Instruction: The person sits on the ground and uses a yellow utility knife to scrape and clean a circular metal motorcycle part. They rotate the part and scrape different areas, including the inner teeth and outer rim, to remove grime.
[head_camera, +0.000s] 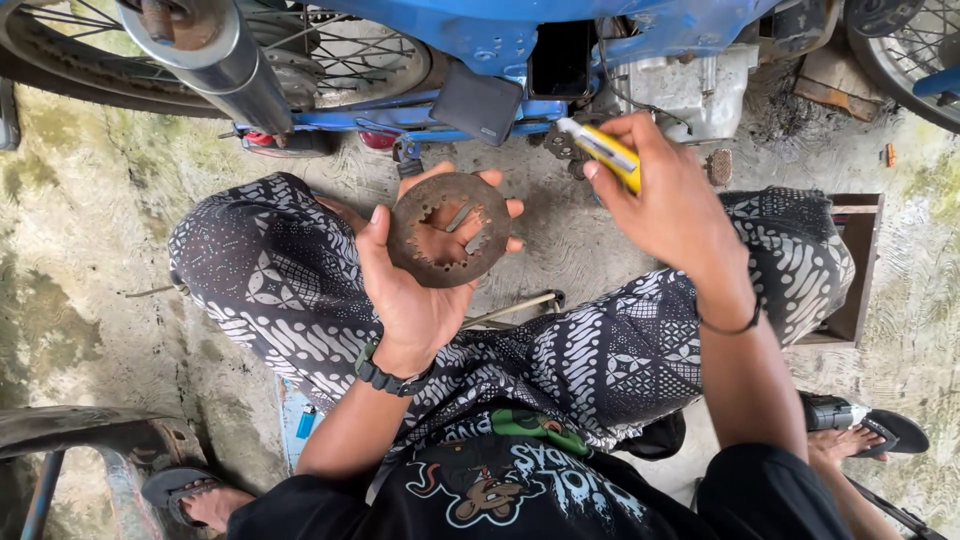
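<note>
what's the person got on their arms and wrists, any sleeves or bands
Both forearms are bare, with no gloves on either hand. The left hand has a chunky dark wristwatch with a ridged strap. The right hand has a thin dark band looped loosely round the wrist. Black short sleeves start near the upper arms.
</note>
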